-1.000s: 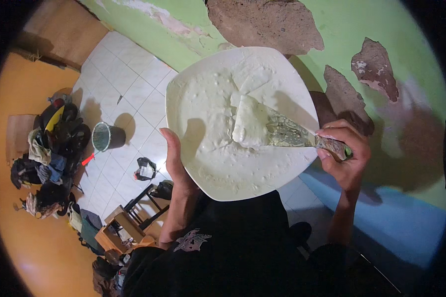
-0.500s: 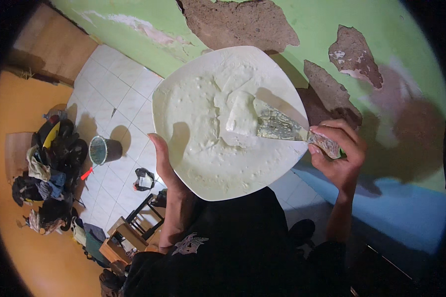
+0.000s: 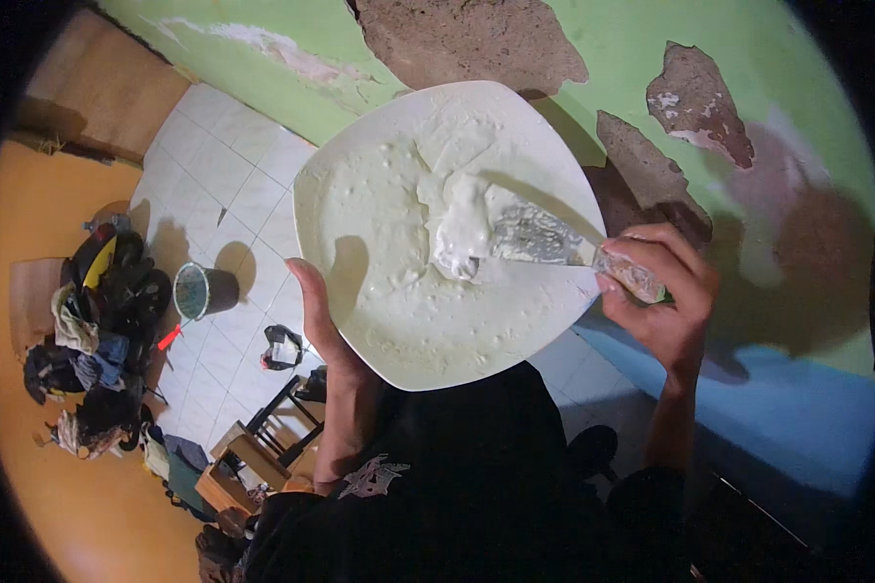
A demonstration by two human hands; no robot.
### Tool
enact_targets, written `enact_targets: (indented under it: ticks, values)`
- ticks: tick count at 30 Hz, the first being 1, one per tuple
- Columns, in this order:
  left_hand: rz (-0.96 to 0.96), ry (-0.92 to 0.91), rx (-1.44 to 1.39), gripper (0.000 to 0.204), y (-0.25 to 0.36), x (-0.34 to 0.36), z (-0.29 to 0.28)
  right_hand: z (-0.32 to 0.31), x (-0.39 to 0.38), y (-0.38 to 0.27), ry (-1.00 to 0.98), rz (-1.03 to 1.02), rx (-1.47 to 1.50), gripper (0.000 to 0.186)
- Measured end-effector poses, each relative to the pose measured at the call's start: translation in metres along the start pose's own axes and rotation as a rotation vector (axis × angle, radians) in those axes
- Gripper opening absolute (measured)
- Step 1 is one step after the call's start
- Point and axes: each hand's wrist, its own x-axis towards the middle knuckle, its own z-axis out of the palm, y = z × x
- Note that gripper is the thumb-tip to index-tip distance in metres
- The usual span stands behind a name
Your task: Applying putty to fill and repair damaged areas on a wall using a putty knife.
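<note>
A white square plate with rounded corners [image 3: 544, 321] rests on my left hand [image 3: 332, 325], whose thumb shows at its left rim while the other fingers are hidden underneath. Lumpy off-white paste [image 3: 379, 214] is spread over much of the plate. In my right hand [image 3: 666, 287] is the handle of a putty knife [image 3: 535, 228], gripped between thumb and fingers. Its grey, paste-streaked blade reaches over the plate from the right, and a thick blob of paste [image 3: 462, 223] covers the tip.
Ahead stands a green wall [image 3: 612, 49] with patches of bare plaster [image 3: 476, 44]. To the left, a bucket [image 3: 204, 291] stands on the white tiled floor [image 3: 233, 185], near a motorcycle hung with cloths [image 3: 112, 311]. A wooden chair-like piece [image 3: 253, 462] is at lower left.
The putty knife's blade has turned and shifted slightly, and the paste at its tip now sags down onto the plate. The plate has moved a little up and left.
</note>
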Motion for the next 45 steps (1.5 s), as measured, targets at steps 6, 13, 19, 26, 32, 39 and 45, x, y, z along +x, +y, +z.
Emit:
enact_targets:
  ticks: [6,13,19,26,32,39,45]
  values:
    - [-0.001,0.013,-0.009,0.072,0.003,-0.001,0.002,-0.007,-0.002,0.006,0.067,0.062,0.048,0.032]
    - [0.041,0.024,0.03,0.07,-0.006,0.01,-0.011,-0.007,-0.015,0.012,0.127,0.057,0.053,0.031]
    - [-0.026,-0.075,-0.038,0.079,-0.01,0.017,-0.025,-0.005,-0.03,0.019,0.205,0.139,0.131,0.031]
    - [-0.034,-0.154,0.004,0.079,-0.005,0.014,-0.016,-0.021,-0.035,0.016,0.507,0.566,0.339,0.021]
    - [-0.046,-0.166,-0.025,0.081,-0.003,0.011,-0.01,-0.031,-0.02,0.019,0.738,0.618,0.505,0.013]
    - [-0.043,-0.2,0.08,0.079,0.0,0.013,-0.011,-0.035,-0.037,0.017,0.847,0.729,0.604,0.014]
    - [-0.077,-0.263,0.016,0.079,0.003,0.013,-0.007,-0.044,-0.054,0.018,0.853,0.752,0.599,0.016]
